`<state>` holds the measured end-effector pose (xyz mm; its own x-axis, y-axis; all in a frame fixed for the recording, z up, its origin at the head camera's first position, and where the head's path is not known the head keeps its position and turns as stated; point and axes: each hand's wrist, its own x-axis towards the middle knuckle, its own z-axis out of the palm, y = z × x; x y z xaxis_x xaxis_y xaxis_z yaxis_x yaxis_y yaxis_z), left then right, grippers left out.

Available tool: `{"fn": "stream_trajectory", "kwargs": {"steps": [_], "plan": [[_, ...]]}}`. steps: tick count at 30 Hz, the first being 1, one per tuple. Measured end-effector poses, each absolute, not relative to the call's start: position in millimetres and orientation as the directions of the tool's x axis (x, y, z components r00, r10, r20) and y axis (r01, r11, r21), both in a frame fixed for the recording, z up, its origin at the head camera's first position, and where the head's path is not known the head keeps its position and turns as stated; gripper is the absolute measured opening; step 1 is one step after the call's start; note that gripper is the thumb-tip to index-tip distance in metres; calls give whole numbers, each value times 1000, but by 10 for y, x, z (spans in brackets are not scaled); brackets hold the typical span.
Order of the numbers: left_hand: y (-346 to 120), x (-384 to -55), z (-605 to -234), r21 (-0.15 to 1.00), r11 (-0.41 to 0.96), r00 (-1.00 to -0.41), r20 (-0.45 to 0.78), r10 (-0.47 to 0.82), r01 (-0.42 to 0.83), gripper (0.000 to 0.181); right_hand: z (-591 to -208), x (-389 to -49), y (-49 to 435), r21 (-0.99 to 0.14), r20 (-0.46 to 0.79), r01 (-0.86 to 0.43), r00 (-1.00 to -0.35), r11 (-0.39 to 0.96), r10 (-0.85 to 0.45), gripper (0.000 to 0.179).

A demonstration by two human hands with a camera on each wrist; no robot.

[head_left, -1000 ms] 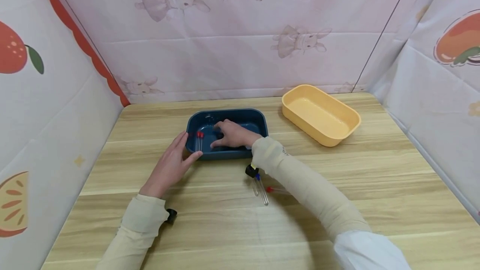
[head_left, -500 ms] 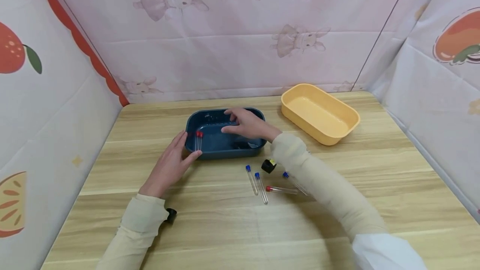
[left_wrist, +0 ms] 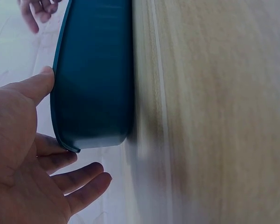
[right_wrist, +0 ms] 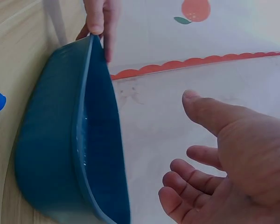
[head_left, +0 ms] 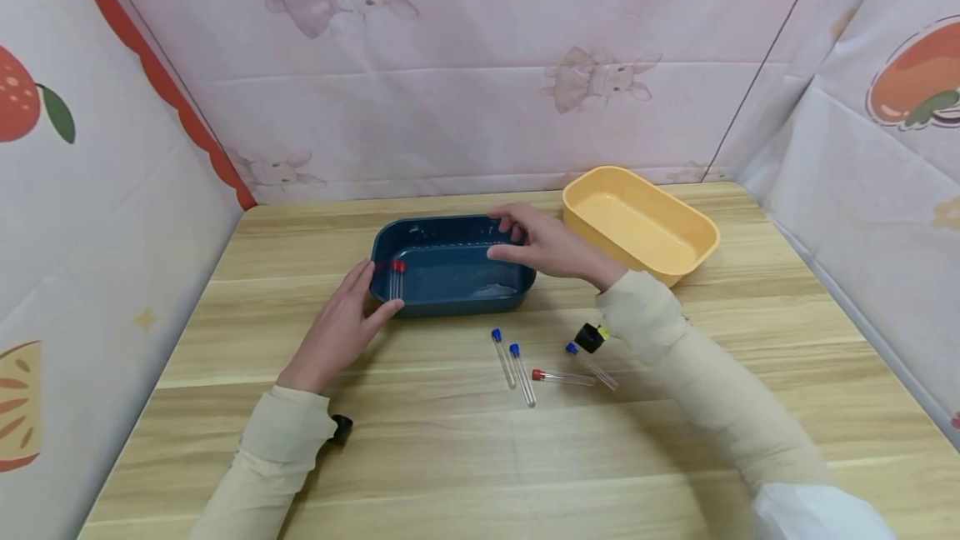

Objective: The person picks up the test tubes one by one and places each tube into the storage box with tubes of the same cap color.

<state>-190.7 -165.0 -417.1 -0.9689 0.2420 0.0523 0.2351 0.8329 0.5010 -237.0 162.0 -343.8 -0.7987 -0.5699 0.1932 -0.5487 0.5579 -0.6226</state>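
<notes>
At the left front corner of a dark blue plastic bin [head_left: 457,307], my left hand [head_left: 333,332] rests with fairly straight fingers. In the left wrist view its thumb [left_wrist: 39,84] touches the rim, and two fingers touch it round the corner. Two red-capped test tubes [head_left: 397,282] lie side by side inside the bin, at its left end. Over the bin's right end hovers my right hand [head_left: 551,244], fingers loosely spread, holding nothing. In the right wrist view, a gap shows between that hand [right_wrist: 238,154] and the bin [right_wrist: 51,140].
Several test tubes lie on the wooden table [head_left: 450,457] in front of the bin: blue-capped tubes [head_left: 522,377] and a red-capped tube [head_left: 566,378]. A yellow bin [head_left: 637,227] stands at the back right. Printed cloth walls [head_left: 450,123] enclose the table's back and sides.
My right hand has risen out of the blue bin and moved right, uncovering the table's test tubes from under its arm. My left hand has stayed at the bin's corner.
</notes>
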Motion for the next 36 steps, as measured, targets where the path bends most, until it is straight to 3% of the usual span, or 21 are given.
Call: {"fn": "stream_trajectory", "kwargs": {"steps": [12,19,36], "plan": [[-1645,-1914,-4173,502,831,-968,56,243,238,84,-3398,-2042,1989,-616,205,-544,-809,570,-550,58],[-1658,-1924,-4178,504,831,-969,52,240,233,87,-3556,-1803,2191,-607,222,-570,-790,553,-571,52],[-1661,-1926,-4169,507,833,-971,33,238,221,84,-3973,-1323,2472,-643,191,-528,-812,554,-552,46]]}}
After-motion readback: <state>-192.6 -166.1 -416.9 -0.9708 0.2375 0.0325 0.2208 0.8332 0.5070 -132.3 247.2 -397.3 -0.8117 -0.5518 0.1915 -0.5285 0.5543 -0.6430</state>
